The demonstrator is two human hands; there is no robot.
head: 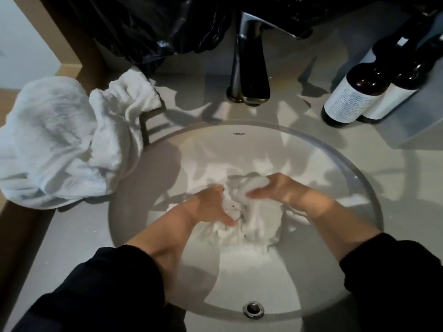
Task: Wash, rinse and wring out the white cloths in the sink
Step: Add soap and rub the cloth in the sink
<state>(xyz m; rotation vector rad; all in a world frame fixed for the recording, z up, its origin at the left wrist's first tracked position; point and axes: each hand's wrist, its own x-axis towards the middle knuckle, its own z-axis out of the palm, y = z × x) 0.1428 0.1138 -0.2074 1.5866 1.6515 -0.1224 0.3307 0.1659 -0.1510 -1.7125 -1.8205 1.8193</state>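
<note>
A wet white cloth [259, 219] lies bunched in the middle of the round white sink [359, 188]. My left hand [211, 207] grips its left side, fingers curled into the folds. My right hand [275, 188] clutches a lump of the same cloth at its upper right. Both hands are low in the basin, close together, with black sleeves pushed up the forearms. More white cloths [60, 144] lie heaped on the counter left of the sink.
A chrome tap [249, 68] stands behind the basin; no water stream shows. Two dark bottles [354, 94] with white labels stand at the back right. A black plastic bag [148, 27] sits at the back left. The overflow hole [253, 309] is at the near rim.
</note>
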